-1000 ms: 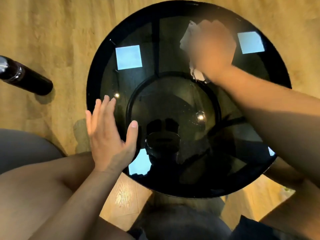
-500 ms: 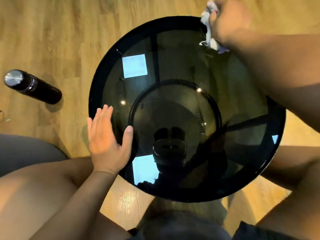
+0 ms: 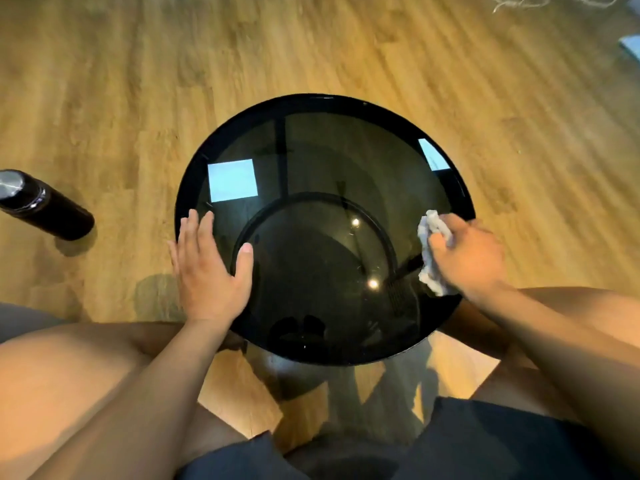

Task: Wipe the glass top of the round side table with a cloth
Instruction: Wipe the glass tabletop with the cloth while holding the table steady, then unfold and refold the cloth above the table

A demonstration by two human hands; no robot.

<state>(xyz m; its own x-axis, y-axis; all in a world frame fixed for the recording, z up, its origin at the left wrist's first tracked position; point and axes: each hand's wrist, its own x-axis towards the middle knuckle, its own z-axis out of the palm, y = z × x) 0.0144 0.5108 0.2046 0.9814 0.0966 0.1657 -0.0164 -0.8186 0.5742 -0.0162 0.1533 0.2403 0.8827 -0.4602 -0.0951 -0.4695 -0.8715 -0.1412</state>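
Note:
The round side table (image 3: 325,105) has a dark glass top with a black rim and stands between my knees. My right hand (image 3: 467,258) presses a crumpled white cloth (image 3: 431,252) onto the glass at the right edge of the top. The cloth sticks out past my fingers on the inner side. My left hand (image 3: 207,268) lies flat on the left rim, fingers together and thumb spread onto the glass, holding nothing.
A black bottle with a silver cap (image 3: 41,206) stands on the wooden floor (image 3: 138,81) to the left of the table. My bare legs and dark shorts (image 3: 485,441) fill the lower view. The glass mirrors bright ceiling lights.
My right hand has swept the cloth from the far edge of the glass around to the right edge, nearer to me. My left hand stays on the left rim. The view has tilted.

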